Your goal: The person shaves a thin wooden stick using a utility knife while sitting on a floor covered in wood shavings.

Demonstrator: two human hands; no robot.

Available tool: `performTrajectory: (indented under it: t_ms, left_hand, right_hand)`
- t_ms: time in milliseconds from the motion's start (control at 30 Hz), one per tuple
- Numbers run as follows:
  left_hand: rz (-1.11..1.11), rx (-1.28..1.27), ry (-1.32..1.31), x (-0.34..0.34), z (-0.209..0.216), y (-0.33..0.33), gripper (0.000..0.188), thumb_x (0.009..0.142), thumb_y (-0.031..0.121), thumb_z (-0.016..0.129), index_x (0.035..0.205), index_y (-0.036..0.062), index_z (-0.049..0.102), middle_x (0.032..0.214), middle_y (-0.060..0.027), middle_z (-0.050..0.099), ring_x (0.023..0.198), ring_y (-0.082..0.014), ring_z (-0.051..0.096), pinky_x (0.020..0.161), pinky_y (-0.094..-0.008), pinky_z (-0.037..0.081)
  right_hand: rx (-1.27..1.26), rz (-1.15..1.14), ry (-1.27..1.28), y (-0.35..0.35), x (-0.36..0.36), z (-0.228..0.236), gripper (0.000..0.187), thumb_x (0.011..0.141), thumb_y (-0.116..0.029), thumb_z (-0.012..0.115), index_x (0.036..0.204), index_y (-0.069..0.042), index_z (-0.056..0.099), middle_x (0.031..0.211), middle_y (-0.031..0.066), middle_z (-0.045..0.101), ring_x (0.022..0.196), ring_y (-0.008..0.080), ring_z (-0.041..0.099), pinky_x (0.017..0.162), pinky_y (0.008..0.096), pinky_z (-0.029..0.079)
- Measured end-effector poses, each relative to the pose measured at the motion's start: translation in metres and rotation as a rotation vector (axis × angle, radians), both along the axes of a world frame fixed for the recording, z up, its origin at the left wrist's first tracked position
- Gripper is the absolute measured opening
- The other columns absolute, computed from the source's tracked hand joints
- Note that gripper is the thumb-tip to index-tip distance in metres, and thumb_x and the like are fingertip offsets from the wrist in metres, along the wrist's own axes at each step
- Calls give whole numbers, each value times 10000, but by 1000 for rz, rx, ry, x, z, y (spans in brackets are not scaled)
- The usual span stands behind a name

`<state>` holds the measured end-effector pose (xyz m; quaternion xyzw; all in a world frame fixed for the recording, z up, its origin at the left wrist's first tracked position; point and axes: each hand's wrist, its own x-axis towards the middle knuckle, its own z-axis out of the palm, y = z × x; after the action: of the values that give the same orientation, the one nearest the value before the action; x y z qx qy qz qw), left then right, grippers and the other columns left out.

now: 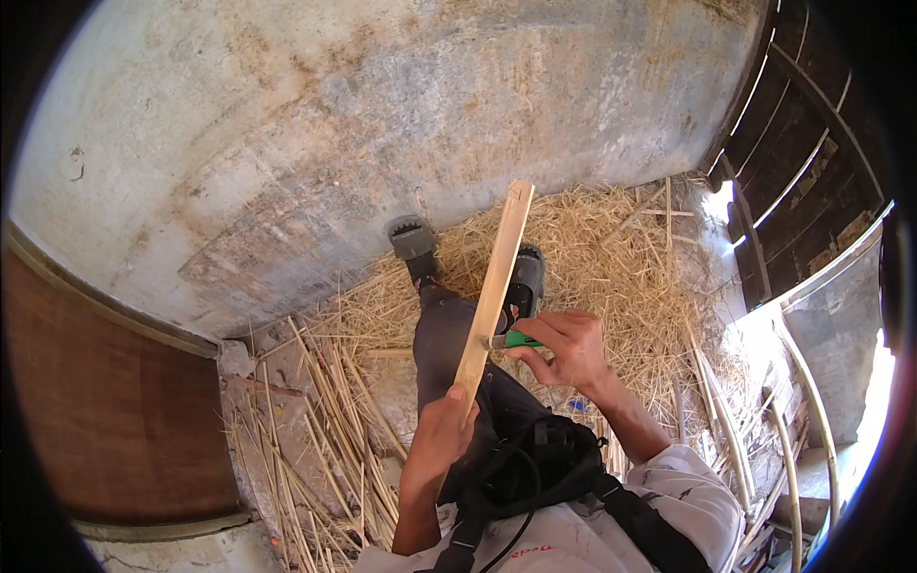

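Observation:
A long flat bamboo strip point(500, 258) slants up and away from me over my legs. My left hand point(445, 432) is closed round its near end. In my right hand point(564, 346) is a green-handled knife point(521, 339), gripped by the handle. Its short grey metal part meets the right edge of the strip, a little beyond my left hand. How far the blade reaches past that edge cannot be made out.
Thin shavings point(597, 239) cover the floor around my shoes point(413, 239). Several long split sticks point(334, 430) lie at my left, and more poles point(793, 458) lean at the right. A stained wall point(401, 115) stands ahead, with a brown panel point(115, 401) at the left.

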<state>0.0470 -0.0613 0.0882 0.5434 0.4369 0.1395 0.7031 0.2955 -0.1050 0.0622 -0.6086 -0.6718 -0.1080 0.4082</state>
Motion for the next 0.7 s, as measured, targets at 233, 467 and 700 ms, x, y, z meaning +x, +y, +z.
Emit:
performTrajectory:
  t_ms: [233, 467, 700]
  left_hand:
    - [2, 4, -9, -4, -4, -2, 662, 1140, 622, 323, 793, 93, 517, 535, 45, 379, 415, -59, 330, 390, -241, 281]
    - [12, 24, 1, -7, -7, -5, 645, 1151, 584, 335, 789, 88, 534, 532, 46, 379, 415, -63, 339, 397, -248, 276]
    - [23, -7, -1, -14, -16, -9, 643, 1162, 544, 336, 759, 85, 537, 527, 47, 384, 413, -68, 333, 398, -259, 262]
  right_hand:
    - [-12, -13, 8, 1, 0, 2, 318, 812, -406, 882, 948, -151, 750, 754, 10, 670, 600, 217, 673, 537, 352, 489]
    - [15, -28, 34, 5, 6, -2, 307, 832, -390, 870, 967, -141, 753, 752, 2, 672, 604, 226, 675, 536, 360, 499]
    - [44, -51, 56, 11, 14, -5, 269, 856, -362, 856, 967, -136, 761, 741, 15, 678, 595, 243, 674, 546, 371, 511]
